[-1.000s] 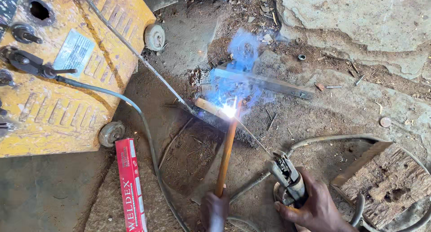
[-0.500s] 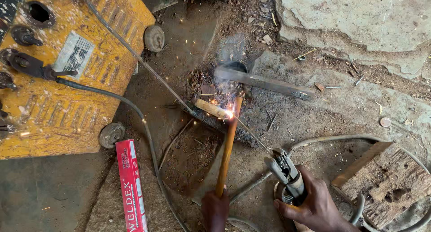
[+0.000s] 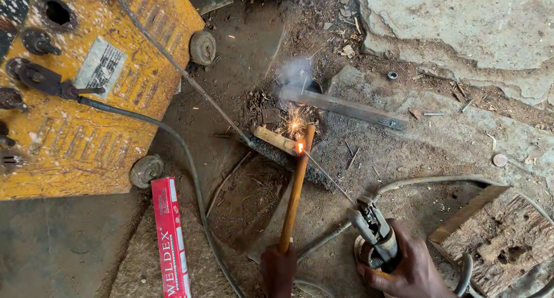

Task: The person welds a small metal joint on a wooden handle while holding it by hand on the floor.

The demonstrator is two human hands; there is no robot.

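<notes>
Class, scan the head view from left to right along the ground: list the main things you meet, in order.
Yellow welding machine → red electrode box → left hand holding an orange rod → right hand holding the electrode holder → wooden block.

Under me is a dirt floor (image 3: 242, 55), dark and gritty, littered with chips and scraps. My landmark is the yellow welding machine (image 3: 86, 90), standing on its small wheels at the far left. Just below its lower corner lies a long red box (image 3: 170, 240). A black cable (image 3: 190, 159) runs from the machine's front across the dirt. To the machine's right lies a flat grey metal bar (image 3: 352, 109). Farther right still, pale cracked concrete (image 3: 461, 27) begins, and a rough wooden block (image 3: 496, 240) sits well beyond the bar.
</notes>
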